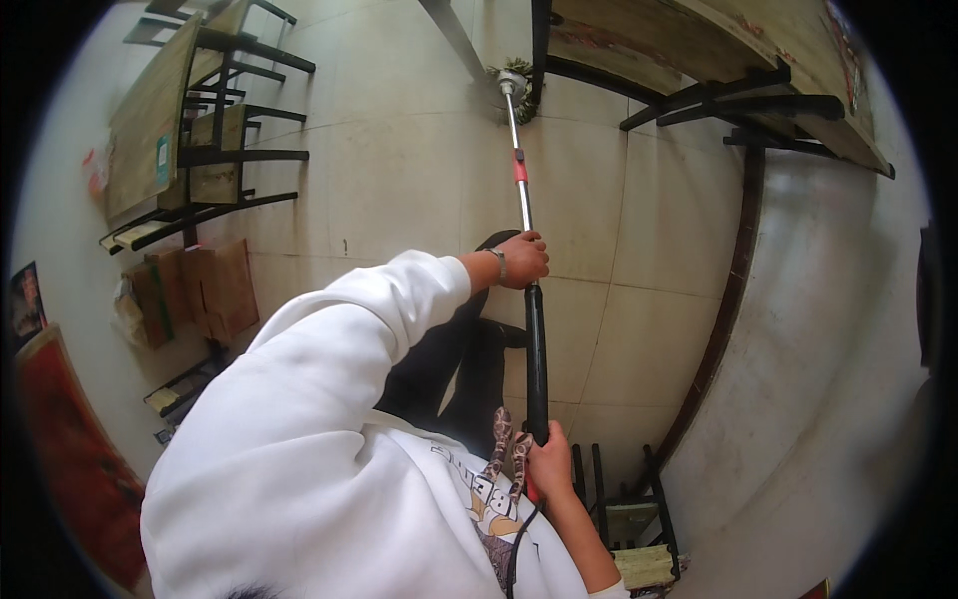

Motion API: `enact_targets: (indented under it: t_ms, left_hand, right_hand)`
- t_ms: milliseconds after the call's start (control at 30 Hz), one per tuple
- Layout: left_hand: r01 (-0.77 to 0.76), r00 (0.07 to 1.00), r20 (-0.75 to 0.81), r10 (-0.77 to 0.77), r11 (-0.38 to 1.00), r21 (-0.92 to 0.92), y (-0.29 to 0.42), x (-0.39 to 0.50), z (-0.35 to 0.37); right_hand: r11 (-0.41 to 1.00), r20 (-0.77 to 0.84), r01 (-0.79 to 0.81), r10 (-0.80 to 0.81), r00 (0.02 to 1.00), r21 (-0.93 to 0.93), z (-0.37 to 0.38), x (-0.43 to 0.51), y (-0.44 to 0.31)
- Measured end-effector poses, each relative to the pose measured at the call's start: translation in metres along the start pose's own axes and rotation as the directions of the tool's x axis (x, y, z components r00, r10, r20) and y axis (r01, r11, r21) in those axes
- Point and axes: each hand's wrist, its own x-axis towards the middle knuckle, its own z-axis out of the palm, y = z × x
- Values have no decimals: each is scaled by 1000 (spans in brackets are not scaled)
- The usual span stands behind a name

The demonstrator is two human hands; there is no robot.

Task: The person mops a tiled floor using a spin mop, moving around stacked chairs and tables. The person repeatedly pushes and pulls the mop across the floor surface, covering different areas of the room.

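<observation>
My left hand (524, 259), with a metal watch at the wrist, grips the silver upper shaft of a long-handled mop (537, 352), just above its black sleeve. Lower down, near my body, my right hand (548, 460) is closed round the handle's end, where a red part shows. The mop's round head (513, 84), with a greenish fringe, rests on the tiled floor beside a dark table leg. A red clamp (520, 166) sits midway on the shaft. Two patterned drawstring ends hang beside my right hand, and a thin black cord runs below it.
Wooden tables with black metal legs stand at the upper right (621, 45) and upper left (150, 120), the latter with stools. Cardboard boxes (221, 288) are at the left. A wall with dark skirting (737, 299) runs along the right; a stool (644, 565) stands at the lower right.
</observation>
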Motion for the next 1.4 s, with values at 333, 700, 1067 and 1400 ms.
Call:
enact_targets:
  t_ms: [333, 700, 1067, 1400]
  left_hand:
    - [26, 983, 185, -7, 994, -102, 188, -18, 37]
    - [245, 962, -87, -257, 961, -127, 22, -71, -15]
    - [411, 876, -198, -441, 895, -176, 48, -120, -24]
    - [854, 506, -106, -856, 514, -79, -72, -262, -30]
  right_hand:
    - [935, -6, -182, 189, 982, -305, -71, -135, 62]
    - [892, 125, -13, 78, 989, -452, -16, -26, -29]
    - [602, 235, 329, -232, 944, -727, -7, -62, -111]
    - [370, 450, 561, -347, 823, -740, 131, 57, -161]
